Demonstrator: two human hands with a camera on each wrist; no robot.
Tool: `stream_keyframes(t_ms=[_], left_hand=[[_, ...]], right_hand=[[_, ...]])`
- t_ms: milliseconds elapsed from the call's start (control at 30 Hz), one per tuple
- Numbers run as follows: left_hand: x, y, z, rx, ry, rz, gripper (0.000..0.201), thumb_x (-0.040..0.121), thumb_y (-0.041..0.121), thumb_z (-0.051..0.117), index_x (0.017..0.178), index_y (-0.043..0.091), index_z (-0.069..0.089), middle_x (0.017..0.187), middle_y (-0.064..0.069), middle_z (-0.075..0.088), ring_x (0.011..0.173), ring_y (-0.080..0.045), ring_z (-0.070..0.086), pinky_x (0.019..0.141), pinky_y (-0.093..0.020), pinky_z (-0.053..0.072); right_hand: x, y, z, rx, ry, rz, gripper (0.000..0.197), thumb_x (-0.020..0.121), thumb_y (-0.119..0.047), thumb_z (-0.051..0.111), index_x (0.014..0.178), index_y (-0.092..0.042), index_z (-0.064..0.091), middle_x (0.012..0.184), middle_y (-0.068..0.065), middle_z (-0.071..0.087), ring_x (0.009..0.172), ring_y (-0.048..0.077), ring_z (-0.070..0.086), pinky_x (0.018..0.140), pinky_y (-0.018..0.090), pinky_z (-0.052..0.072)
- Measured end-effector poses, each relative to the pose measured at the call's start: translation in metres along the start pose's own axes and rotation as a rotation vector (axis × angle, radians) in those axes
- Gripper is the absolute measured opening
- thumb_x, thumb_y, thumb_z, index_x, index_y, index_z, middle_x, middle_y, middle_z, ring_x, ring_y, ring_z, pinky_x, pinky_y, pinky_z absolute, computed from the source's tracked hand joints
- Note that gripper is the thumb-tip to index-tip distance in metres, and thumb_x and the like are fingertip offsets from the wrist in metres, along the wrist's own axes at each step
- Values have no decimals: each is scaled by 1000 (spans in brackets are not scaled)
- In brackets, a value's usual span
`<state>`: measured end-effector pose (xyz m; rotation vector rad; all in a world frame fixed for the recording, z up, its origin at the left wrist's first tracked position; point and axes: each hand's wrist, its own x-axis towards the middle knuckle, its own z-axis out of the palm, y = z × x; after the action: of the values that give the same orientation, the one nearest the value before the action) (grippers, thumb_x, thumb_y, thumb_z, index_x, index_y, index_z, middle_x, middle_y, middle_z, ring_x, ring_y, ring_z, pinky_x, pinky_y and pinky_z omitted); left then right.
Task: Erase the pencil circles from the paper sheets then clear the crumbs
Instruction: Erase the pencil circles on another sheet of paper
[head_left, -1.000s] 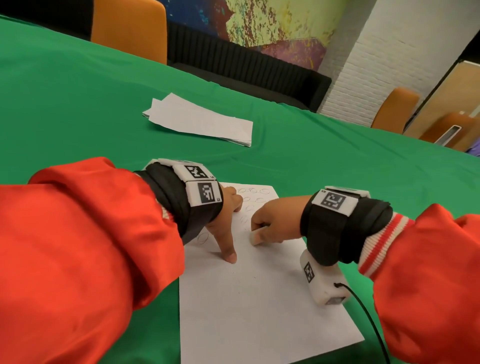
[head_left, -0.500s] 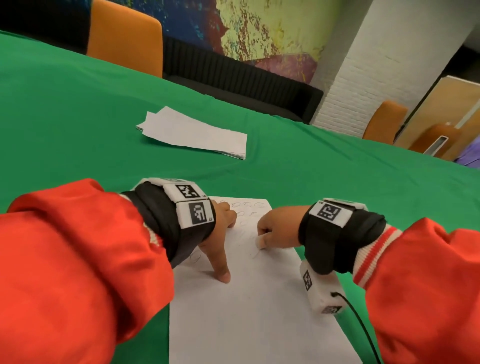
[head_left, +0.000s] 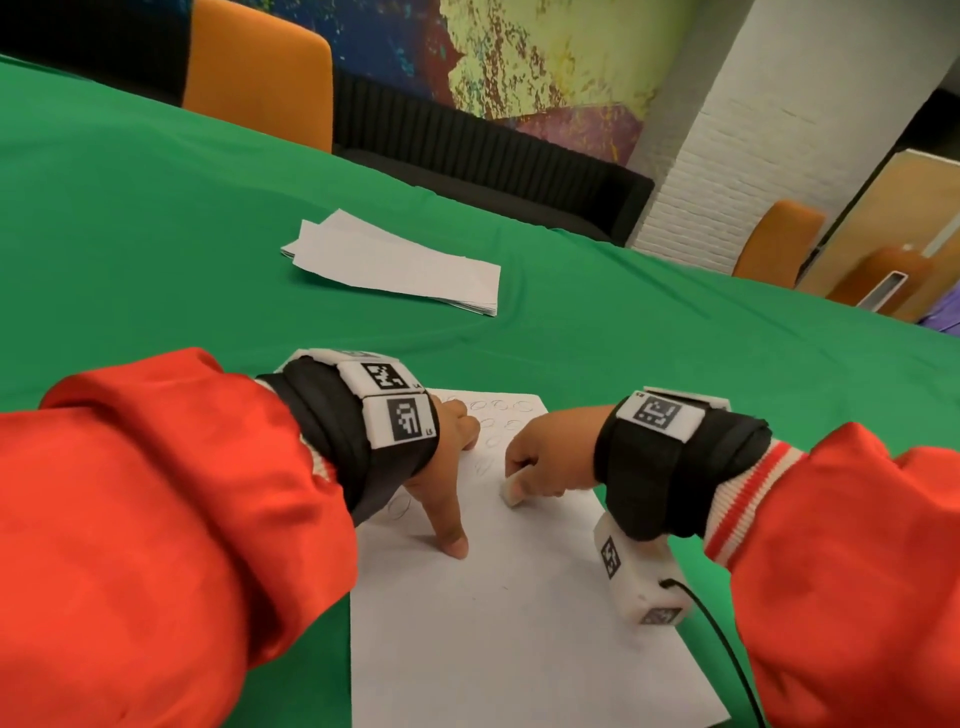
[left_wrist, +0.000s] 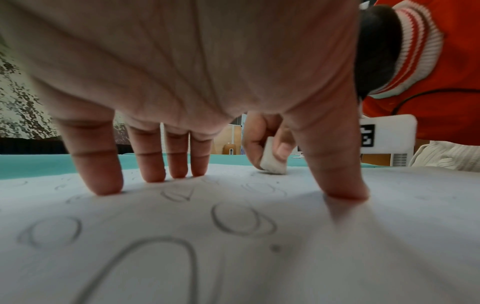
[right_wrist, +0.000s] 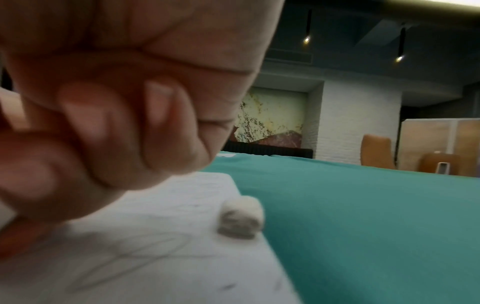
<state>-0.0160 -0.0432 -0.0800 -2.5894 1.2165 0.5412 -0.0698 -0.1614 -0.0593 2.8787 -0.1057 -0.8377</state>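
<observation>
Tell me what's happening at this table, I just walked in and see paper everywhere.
A person in an orange jacket is rubbing pencil circles off a paper sheet on the green table. The left hand presses the sheet flat with spread fingertips; the right hand pinches a white eraser against it. Several circles remain. A stack of sheets lies farther back.
</observation>
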Motion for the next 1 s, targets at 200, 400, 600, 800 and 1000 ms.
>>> stream_keyframes(t_ms=[200,400,600,800,1000], left_hand=[[-1,0,1,1,8,-2,103,63,67,72,144,22,26,138,1,34,126,-21,39,100,-36,35],[-1,0,2,-4,12,0,101,64,66,72,143,23,28,137,2,34,124,-20,41,95,-34,36],[-2,0,0,-12,14,-4,103,63,66,73,144,22,28,137,2,35,124,-21,41,97,-35,36],[-2,1,1,-2,20,-2,102,64,66,73,144,22,28,138,1,35,123,-21,42,94,-34,36],[-3,1,0,-4,19,1,102,64,66,72,144,22,27,138,1,34,124,-21,41,96,-34,36]], right_hand=[[-1,-3,3,56,21,-14,25,91,-38,54,106,-20,63,83,-7,56,72,9,49,58,15,33],[3,3,-4,94,7,62,25,89,-34,58,102,-14,66,80,-4,56,69,10,48,57,16,35],[4,-7,-4,70,13,19,17,84,-36,64,86,-20,61,64,-9,49,56,5,41,52,18,33],[10,-3,-4,83,21,50,13,82,-33,67,80,-21,62,71,-8,54,67,9,48,62,20,39],[8,-1,-7,101,-2,90,13,82,-32,67,84,-20,64,70,-8,53,64,8,46,58,18,37]])
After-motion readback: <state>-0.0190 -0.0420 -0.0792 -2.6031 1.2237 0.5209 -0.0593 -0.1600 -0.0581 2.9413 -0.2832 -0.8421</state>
